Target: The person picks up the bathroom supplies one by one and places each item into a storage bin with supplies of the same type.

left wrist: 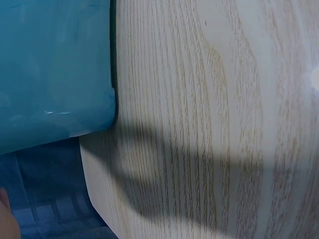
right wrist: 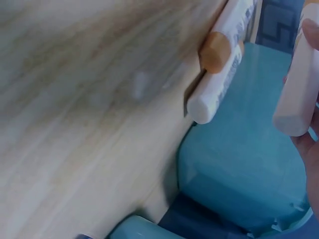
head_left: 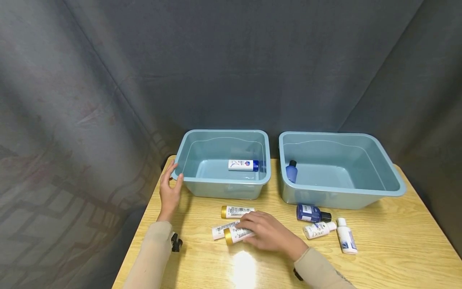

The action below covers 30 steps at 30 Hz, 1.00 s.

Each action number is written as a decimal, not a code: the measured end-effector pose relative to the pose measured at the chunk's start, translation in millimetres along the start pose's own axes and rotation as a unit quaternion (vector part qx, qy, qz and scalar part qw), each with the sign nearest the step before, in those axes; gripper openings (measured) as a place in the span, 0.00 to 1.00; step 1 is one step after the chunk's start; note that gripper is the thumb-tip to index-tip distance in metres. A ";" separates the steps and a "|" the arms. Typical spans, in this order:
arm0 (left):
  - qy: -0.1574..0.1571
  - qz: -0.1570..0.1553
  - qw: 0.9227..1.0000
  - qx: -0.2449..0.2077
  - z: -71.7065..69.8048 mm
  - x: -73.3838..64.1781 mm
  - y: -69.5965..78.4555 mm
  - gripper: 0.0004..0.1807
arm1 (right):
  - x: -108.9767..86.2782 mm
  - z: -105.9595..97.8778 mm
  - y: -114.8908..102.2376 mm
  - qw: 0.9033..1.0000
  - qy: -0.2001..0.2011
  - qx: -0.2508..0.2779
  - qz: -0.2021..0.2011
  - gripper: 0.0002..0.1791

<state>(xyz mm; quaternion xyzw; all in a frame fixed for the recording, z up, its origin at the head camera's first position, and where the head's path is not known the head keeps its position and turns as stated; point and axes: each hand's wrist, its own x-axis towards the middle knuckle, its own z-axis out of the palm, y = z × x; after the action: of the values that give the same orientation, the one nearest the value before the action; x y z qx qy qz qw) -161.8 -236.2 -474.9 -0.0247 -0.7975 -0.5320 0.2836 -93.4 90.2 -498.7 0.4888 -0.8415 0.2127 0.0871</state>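
My right hand (head_left: 268, 233) grips a white bottle with a gold cap (head_left: 241, 234) low over the table, cap pointing left. In the right wrist view the same bottle stands at the right edge, fingers around it. Close beside it in the head view lies another white bottle (head_left: 219, 231), partly covered. Just behind is a third, gold-capped white bottle (head_left: 238, 212), on its side. My left hand (head_left: 170, 196) rests at the near left corner of the left blue bin (head_left: 223, 181), fingers extended along the rim and thumb spread apart. Only a fingertip edge shows in the left wrist view.
Inside the left bin lies a white bottle with a blue cap (head_left: 241, 165). The right blue bin (head_left: 335, 192) holds a blue bottle (head_left: 291, 172). In front of it lie a dark blue bottle (head_left: 307, 213), a Dove bottle (head_left: 317, 230) and another white bottle (head_left: 347, 240). A dark curtain (head_left: 231, 68) hangs behind.
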 end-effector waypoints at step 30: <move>0.010 -0.025 1.000 -0.010 0.7 -1.9 14.5 0.22 | 30.5 -44.5 -0.3 0.998 0.036 -0.035 -0.039 0.24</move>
<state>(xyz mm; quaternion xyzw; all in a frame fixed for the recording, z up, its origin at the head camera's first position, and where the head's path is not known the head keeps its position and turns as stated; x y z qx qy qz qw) -155.5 -228.8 -463.9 -0.0019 -0.7895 -0.5471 0.2781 -111.3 85.9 -448.0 0.5097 -0.8253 0.1971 0.1422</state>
